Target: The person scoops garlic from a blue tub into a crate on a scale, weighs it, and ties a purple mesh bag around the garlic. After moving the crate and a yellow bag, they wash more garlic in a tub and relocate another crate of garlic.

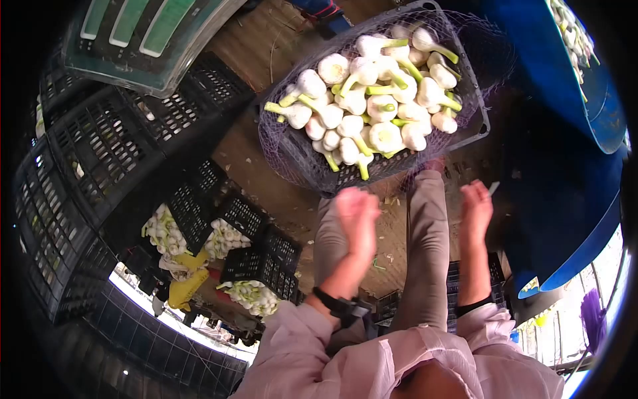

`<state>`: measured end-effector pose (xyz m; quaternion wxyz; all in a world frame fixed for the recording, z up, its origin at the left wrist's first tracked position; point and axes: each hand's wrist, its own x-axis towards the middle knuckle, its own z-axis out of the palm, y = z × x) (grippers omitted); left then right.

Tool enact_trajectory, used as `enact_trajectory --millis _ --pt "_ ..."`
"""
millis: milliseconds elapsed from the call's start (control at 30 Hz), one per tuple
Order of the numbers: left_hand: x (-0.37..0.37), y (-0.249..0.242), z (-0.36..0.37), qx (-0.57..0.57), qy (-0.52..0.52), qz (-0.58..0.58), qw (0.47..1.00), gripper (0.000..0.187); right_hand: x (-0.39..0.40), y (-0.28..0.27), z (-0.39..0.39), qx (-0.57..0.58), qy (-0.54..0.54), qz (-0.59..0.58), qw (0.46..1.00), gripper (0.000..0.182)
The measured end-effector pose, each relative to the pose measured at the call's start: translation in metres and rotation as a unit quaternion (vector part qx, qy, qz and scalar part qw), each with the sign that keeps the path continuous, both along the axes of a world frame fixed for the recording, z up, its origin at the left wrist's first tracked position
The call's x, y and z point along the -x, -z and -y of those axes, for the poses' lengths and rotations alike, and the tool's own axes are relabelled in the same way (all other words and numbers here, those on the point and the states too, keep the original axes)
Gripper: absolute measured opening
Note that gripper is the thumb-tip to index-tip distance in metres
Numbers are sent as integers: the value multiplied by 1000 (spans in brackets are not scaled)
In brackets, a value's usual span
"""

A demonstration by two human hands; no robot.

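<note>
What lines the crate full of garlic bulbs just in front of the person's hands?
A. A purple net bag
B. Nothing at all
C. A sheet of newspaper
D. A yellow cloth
A: the crate holding the garlic bulbs is draped inside and over its rim with a purple net bag, whose mesh shows along the near edge.

left hand [357,211] empty | right hand [476,207] grips blade | garlic crate [473,126] near
</note>
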<state>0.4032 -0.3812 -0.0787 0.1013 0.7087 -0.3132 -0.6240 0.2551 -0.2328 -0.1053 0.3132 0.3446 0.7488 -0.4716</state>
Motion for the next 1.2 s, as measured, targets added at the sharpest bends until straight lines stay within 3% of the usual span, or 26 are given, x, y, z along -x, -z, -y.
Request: enact_trajectory --millis 33,67,100,133,167,233,267,333,400,433,500,567,733,767,833,867,967,1033,1100,1167,1200 --pt "-49 36 15 105 58 95 988 46 -32 18 -6 -10 -10 57 998 48" --pt "-65 44 48 106 72 142 982 62 -51 17 13 5 -51 117 992 57" --pt "-60 49 72 137 -11 191 972 76 -65 21 35 43 -55 168 983 67" --pt "-99 82 91 117 66 186 973 84 -81 37 49 103 -32 178 978 76" --pt "-117 100 107 48 -11 -13 999 79 -94 54 65 153 46 172 972 65" --pt "-114 97 134 -184 68 -199 960 70 -115 83 75 239 86 180 950 47" --pt "-118 98 135 -216 101 -160 958 57 -126 90 75 263 74 187 944 42" --pt "-136 115 138 -205 225 -108 946 49 -142 93 79 310 48 203 927 34" --pt "-150 131 132 -175 319 -90 927 38 -153 84 83 289 17 254 923 37" --pt "-148 131 122 -146 298 -122 935 32 -151 74 92 278 0 279 919 39" --pt "-145 126 117 -145 311 -92 935 20 -154 72 101 244 -12 247 938 24" --pt "-151 131 108 -138 337 -14 931 13 -164 91 94 201 -33 219 954 19" --pt "-179 161 95 -81 408 83 905 14 -181 89 86 166 -113 187 962 13" --pt "-186 158 96 -73 436 82 893 15 -188 89 81 145 -93 189 967 12" --pt "-172 104 111 -56 494 81 864 16 -202 77 73 105 -46 193 975 10" --pt "-163 80 119 -123 483 111 860 19 -191 56 80 59 -128 210 967 13" --pt "-122 14 132 -184 389 127 894 19 -143 -8 114 104 -104 316 937 15" --pt "-87 -18 148 -214 319 64 921 19 -103 -43 134 161 -104 224 955 13" --pt "-58 -39 164 -227 262 4 938 18 -68 -50 139 223 -39 203 953 15" --pt "-42 -40 166 -210 282 -8 936 18 -51 -51 130 171 -135 172 961 18" --pt "-41 -35 158 -180 324 1 929 18 -53 -52 127 55 -175 81 980 20"
